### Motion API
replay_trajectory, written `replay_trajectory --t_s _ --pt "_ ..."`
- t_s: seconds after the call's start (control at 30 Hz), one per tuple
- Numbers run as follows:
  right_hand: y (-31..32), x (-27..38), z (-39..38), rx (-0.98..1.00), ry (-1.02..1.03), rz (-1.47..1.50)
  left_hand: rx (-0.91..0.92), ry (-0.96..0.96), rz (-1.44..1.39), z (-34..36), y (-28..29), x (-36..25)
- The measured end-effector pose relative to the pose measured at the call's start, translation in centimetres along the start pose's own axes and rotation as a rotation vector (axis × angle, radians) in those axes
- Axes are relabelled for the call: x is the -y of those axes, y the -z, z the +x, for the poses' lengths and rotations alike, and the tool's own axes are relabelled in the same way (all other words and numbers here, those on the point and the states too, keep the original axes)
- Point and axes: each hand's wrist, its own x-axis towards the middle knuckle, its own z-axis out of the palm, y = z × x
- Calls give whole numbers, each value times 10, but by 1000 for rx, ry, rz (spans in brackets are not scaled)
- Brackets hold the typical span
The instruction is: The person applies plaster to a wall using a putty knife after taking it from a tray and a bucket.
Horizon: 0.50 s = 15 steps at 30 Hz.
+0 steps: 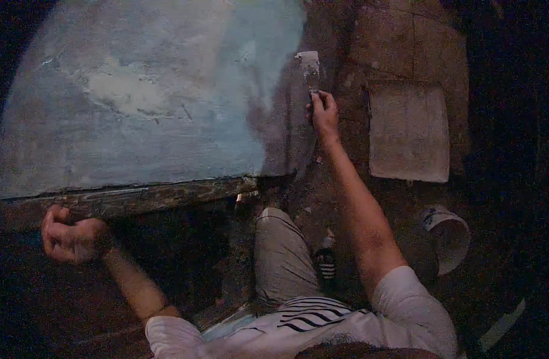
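A large pale blue board (167, 137) with a whitish filled patch (131, 90) lies along a rough wooden beam (143, 195). My right hand (323, 116) grips a putty knife (307, 64) by its handle, its pale blade pointing away from me over the darker strip beside the board's right part. My left hand (74, 236) is curled closed at the beam's near edge on the left; I cannot make out what, if anything, is inside its fingers.
A pale rectangular slab (408, 131) lies on a brown surface (406, 42) at right. Below it a white bucket (451, 242) lies tilted on the dark ground. My trousered leg (286, 257) and striped sandal (325, 263) show below the beam. A pale strip (505, 323) lies lower right.
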Motion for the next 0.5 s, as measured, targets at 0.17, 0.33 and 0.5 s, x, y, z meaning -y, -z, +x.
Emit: replay_trajectory --t_s 0.17,0.33,0.5 --pt "-9 22 -15 90 -14 -41 -220 58 -29 -10 -16 -6" --pt "-15 41 -27 57 -85 -67 -59 -11 -27 -9 -17 -5" --pt "-15 44 -28 70 0 76 -20 -68 -59 -10 -16 -9"
